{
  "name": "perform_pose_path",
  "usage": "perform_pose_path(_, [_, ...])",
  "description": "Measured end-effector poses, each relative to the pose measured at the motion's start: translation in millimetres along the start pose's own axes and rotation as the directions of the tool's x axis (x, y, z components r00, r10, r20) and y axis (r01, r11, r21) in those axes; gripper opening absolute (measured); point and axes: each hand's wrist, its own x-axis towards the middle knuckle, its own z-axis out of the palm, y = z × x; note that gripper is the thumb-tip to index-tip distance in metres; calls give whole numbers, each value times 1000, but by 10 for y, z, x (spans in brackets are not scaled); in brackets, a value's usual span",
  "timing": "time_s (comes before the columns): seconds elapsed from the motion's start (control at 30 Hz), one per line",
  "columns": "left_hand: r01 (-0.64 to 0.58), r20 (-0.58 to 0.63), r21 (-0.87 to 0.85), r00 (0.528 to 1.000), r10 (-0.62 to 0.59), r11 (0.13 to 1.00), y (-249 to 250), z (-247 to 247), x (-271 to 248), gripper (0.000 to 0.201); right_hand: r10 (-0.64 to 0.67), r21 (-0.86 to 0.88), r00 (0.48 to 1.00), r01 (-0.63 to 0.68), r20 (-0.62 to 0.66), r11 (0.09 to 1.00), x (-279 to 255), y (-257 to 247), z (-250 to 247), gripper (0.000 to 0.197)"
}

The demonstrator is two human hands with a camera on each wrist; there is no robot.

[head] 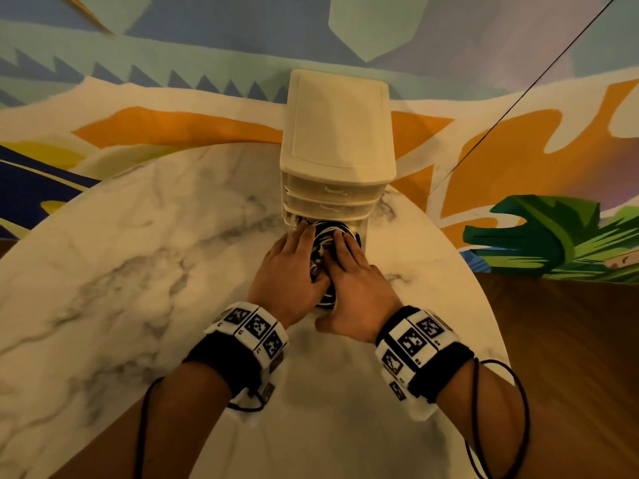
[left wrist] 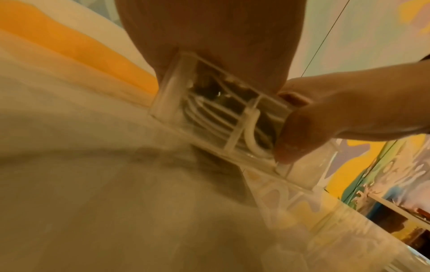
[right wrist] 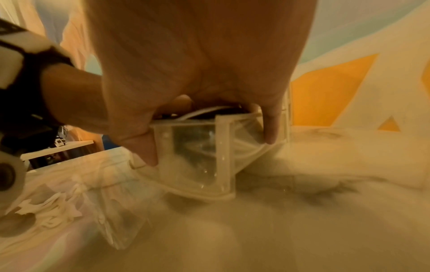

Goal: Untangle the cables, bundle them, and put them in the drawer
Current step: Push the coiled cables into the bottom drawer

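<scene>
A cream plastic drawer unit [head: 337,133] stands at the far side of the marble table [head: 155,254]. Its bottom drawer [right wrist: 195,156] is pulled out towards me and holds coiled black and white cables [head: 323,243]. My left hand [head: 294,267] lies flat on the left part of the coil, fingers stretched towards the unit. My right hand [head: 356,281] lies flat on the right part, and its thumb [right wrist: 149,147] hangs down over the drawer's clear front. White cable loops [left wrist: 209,114] show through that front. The two upper drawers are closed.
The table edge curves round on the right, with wooden floor [head: 570,340] beyond it. A painted wall rises right behind the unit. A thin dark line [head: 518,98] runs slantwise across the wall at the upper right. Bare marble lies to the left and in front.
</scene>
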Motion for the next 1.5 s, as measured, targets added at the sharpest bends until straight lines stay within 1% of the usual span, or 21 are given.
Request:
perform_pose_path(0.13, [-23,-12,-15,1000,23,1000,-57,-16,-10,75,7,19,1000,-7,-20,1000,2,-39,49,116])
perform_pose_path(0.23, [-23,-39,-41,999,22,999,-99,49,-69,75,-14,9,999,14,-51,1000,9,-2,138,115])
perform_pose_path(0.37, [16,-90,-89,996,-24,996,-121,153,-104,75,-61,-35,997,59,-56,998,55,63,150,112])
perform_pose_path(0.47, [30,-96,-87,995,-38,996,-120,173,-77,75,-75,-41,996,73,-50,996,94,106,147,112])
perform_pose_path(0.57, [17,-59,-20,998,-18,1000,-141,135,5,76,-62,-21,994,60,-86,998,160,110,175,112])
perform_pose_path(0.63, [0,-44,124,999,6,992,-121,83,56,75,-47,2,994,47,-99,999,202,105,204,112])
perform_pose_path(0.7, [-19,-42,259,999,31,966,-63,42,26,70,-51,25,993,54,-110,998,225,106,237,111])
perform_pose_path(0.77, [-74,-27,322,996,87,944,-3,67,-56,63,-67,44,991,72,-113,996,240,119,240,109])
perform_pose_path(0.83, [-114,-5,340,992,123,933,30,147,-107,63,-73,47,992,78,-101,996,240,128,216,107])
perform_pose_path(0.9, [-116,30,342,993,112,933,50,157,-75,67,-47,21,992,50,-113,999,207,100,192,103])
perform_pose_path(0.93, [-117,52,333,993,105,936,56,141,-46,68,-26,9,990,28,-141,1000,179,77,184,102])
perform_pose_path(1.0, [-137,60,323,990,124,936,60,100,-6,69,16,13,975,-14,-221,1000,102,21,189,95])
perform_pose_path(1.03, [-142,68,323,990,126,936,65,93,0,69,27,21,972,-23,-232,1000,63,5,208,91])
perform_pose_path(1.13, [-117,90,354,992,91,928,49,109,3,70,14,34,985,-9,-169,999,27,25,258,87])
perform_pose_path(1.2, [-119,95,360,991,91,925,43,123,-7,73,-9,18,991,11,-135,1000,76,87,245,86])
perform_pose_path(1.3, [-96,51,346,995,84,933,42,153,-82,72,-10,11,995,11,-104,1000,200,176,169,84])
perform_pose_path(1.33, [-76,35,332,997,68,940,55,166,-114,70,-2,18,995,4,-100,1000,250,195,141,83])
perform_pose_path(1.4, [-58,52,310,998,45,949,47,194,-139,67,12,42,994,-8,-112,999,309,170,119,79])
perform_pose_path(1.43, [-56,66,317,997,37,947,41,203,-129,67,28,56,991,-21,-135,998,291,144,122,77])
perform_pose_path(1.5, [-52,59,350,998,33,935,47,191,-97,66,52,75,985,-40,-166,996,199,107,166,73])
